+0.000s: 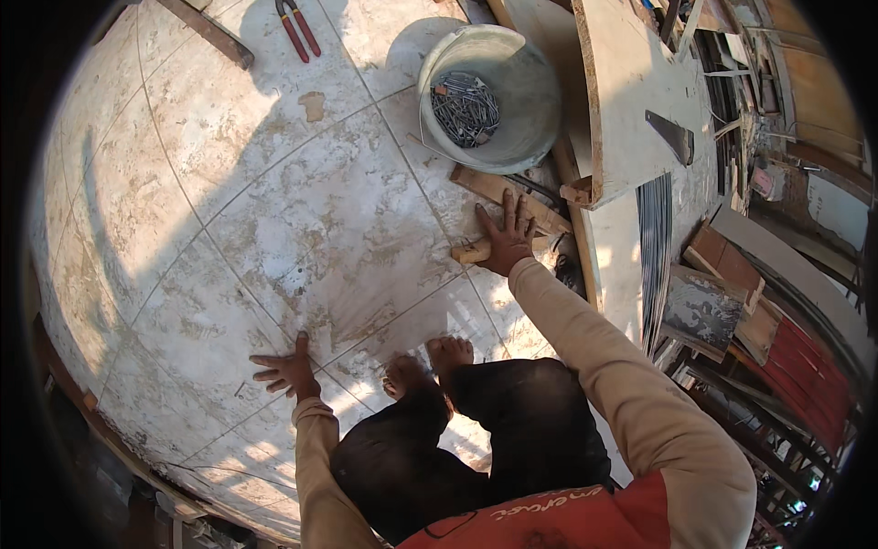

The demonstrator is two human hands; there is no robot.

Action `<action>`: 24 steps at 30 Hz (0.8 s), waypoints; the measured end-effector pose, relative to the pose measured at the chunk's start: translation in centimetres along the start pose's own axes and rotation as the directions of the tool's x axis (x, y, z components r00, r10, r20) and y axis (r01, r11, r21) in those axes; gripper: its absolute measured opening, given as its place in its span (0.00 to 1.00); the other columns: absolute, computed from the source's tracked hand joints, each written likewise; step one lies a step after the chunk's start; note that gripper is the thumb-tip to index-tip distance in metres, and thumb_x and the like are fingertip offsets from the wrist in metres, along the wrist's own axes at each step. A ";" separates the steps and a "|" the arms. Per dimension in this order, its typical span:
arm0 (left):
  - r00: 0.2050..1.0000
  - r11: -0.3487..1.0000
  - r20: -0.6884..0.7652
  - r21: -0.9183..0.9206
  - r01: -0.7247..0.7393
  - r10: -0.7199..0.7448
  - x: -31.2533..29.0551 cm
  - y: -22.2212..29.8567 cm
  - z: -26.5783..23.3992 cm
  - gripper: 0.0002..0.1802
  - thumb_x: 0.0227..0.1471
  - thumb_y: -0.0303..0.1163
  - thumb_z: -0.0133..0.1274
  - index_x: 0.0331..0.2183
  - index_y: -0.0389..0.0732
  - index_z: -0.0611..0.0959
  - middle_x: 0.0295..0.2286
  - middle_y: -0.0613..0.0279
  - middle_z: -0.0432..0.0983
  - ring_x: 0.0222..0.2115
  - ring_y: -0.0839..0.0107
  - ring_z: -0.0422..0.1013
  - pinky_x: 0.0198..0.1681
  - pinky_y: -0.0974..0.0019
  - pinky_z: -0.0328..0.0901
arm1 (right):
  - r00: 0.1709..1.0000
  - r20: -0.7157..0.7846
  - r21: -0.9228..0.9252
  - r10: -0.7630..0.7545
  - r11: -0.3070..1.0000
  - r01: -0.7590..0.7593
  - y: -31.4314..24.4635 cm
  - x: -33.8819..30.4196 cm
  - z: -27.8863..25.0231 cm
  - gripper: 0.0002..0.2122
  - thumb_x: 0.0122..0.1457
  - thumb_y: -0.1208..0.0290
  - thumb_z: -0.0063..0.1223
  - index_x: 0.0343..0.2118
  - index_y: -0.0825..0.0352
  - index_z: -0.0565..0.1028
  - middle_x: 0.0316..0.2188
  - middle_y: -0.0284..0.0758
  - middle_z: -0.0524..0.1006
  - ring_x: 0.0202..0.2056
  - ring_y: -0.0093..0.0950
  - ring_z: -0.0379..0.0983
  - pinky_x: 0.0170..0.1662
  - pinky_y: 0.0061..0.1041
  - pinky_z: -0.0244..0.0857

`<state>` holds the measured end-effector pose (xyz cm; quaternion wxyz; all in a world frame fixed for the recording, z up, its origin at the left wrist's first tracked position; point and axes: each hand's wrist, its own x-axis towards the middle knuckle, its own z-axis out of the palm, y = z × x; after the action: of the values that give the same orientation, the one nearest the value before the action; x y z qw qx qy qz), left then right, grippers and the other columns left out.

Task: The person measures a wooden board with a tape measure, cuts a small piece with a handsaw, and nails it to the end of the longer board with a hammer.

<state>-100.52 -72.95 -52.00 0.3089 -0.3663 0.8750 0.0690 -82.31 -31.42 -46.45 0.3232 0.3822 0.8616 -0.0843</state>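
My left hand [288,368] is spread above the dusty tiled floor [302,229], left of my bare feet; it holds nothing, and I cannot tell if it touches the tiles. On the right, my right hand [508,240] has its fingers apart over a short wooden piece [472,251] and the edge of a wooden block [480,186]. Its fingers do not wrap round either one. Just beyond that hand stands a greyish bucket [530,110] with a heap of nails [466,108] inside.
Red-handled pliers [298,35] lie at the far side, near a long bar [210,35]. A board [631,101] stretches along the right, bearing a dark triangular metal piece [670,137]. Stacked thin strips [652,256] and scrap panels [704,306] crowd the right side.
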 end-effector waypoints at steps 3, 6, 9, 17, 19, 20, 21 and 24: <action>0.996 0.998 -0.073 -0.028 -0.048 0.046 0.7 -0.9 -0.3 0.79 0.31 0.64 0.71 0.67 0.66 0.30 0.68 0.46 0.16 0.66 0.30 0.20 0.61 0.22 0.36 | 0.998 0.053 0.036 -0.019 0.999 0.017 0.0 -0.3 0.2 0.54 0.37 0.39 0.70 0.69 0.36 0.51 0.71 0.47 0.26 0.70 0.57 0.17 0.64 0.69 0.29; 0.981 0.965 -0.190 0.251 0.077 -0.029 -1.8 0.8 1.0 0.69 0.38 0.62 0.68 0.67 0.74 0.36 0.70 0.55 0.31 0.69 0.42 0.35 0.60 0.24 0.47 | 0.999 0.029 0.071 0.018 0.997 -0.020 3.0 -1.5 0.9 0.52 0.38 0.40 0.70 0.68 0.36 0.52 0.72 0.46 0.26 0.70 0.55 0.17 0.62 0.73 0.27; 0.693 0.830 -0.715 0.441 0.341 0.095 5.2 -4.8 9.2 0.37 0.65 0.53 0.35 0.68 0.73 0.39 0.70 0.63 0.36 0.68 0.53 0.43 0.62 0.28 0.47 | 0.768 -0.599 -0.394 -0.224 0.918 -0.039 4.3 0.6 8.0 0.47 0.43 0.36 0.64 0.67 0.34 0.54 0.72 0.40 0.26 0.70 0.55 0.18 0.63 0.72 0.27; 0.894 0.894 0.085 0.054 -0.445 0.440 7.1 -4.9 -2.9 0.43 0.57 0.59 0.45 0.66 0.59 0.46 0.67 0.47 0.40 0.65 0.42 0.48 0.63 0.36 0.46 | 0.995 -0.028 0.222 0.096 0.971 -0.087 0.5 -1.5 -0.1 0.50 0.43 0.28 0.57 0.69 0.41 0.52 0.73 0.33 0.26 0.71 0.47 0.17 0.63 0.72 0.26; 0.838 0.853 0.163 -0.146 -0.501 0.520 8.5 -5.3 -4.6 0.44 0.55 0.58 0.49 0.65 0.53 0.52 0.65 0.43 0.45 0.63 0.42 0.52 0.62 0.40 0.50 | 0.992 -0.048 0.281 0.118 0.954 -0.100 0.2 -1.6 0.7 0.51 0.44 0.26 0.54 0.70 0.45 0.51 0.73 0.32 0.27 0.72 0.45 0.18 0.64 0.72 0.24; 0.813 0.833 0.200 -0.227 -0.504 0.546 8.8 -4.9 -4.9 0.45 0.54 0.58 0.51 0.65 0.51 0.55 0.64 0.41 0.48 0.63 0.42 0.54 0.62 0.43 0.52 | 0.990 -0.063 0.307 0.122 0.947 -0.097 -0.4 -1.5 -0.2 0.51 0.44 0.26 0.54 0.70 0.45 0.51 0.73 0.32 0.27 0.72 0.45 0.18 0.64 0.72 0.24; 0.792 0.819 0.236 -0.287 -0.497 0.564 9.1 -4.4 -5.0 0.45 0.52 0.57 0.53 0.64 0.48 0.57 0.63 0.38 0.50 0.62 0.42 0.56 0.61 0.45 0.54 | 0.988 -0.046 0.313 0.145 0.942 -0.124 -0.2 -2.0 -0.9 0.50 0.45 0.28 0.56 0.70 0.45 0.51 0.73 0.30 0.28 0.72 0.43 0.19 0.64 0.71 0.29; 0.707 0.766 0.296 -0.255 -0.590 0.642 10.8 -4.9 -4.5 0.47 0.49 0.56 0.58 0.63 0.39 0.66 0.61 0.32 0.58 0.59 0.42 0.62 0.60 0.51 0.60 | 0.978 -0.002 0.325 0.208 0.925 -0.196 1.2 -2.3 0.9 0.48 0.47 0.36 0.61 0.69 0.47 0.52 0.73 0.26 0.31 0.72 0.39 0.23 0.65 0.67 0.39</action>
<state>-105.24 -84.58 -54.25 0.3987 -0.0537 0.8660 0.2970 -79.87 -32.32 -45.63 0.2472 0.5183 0.7979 -0.1835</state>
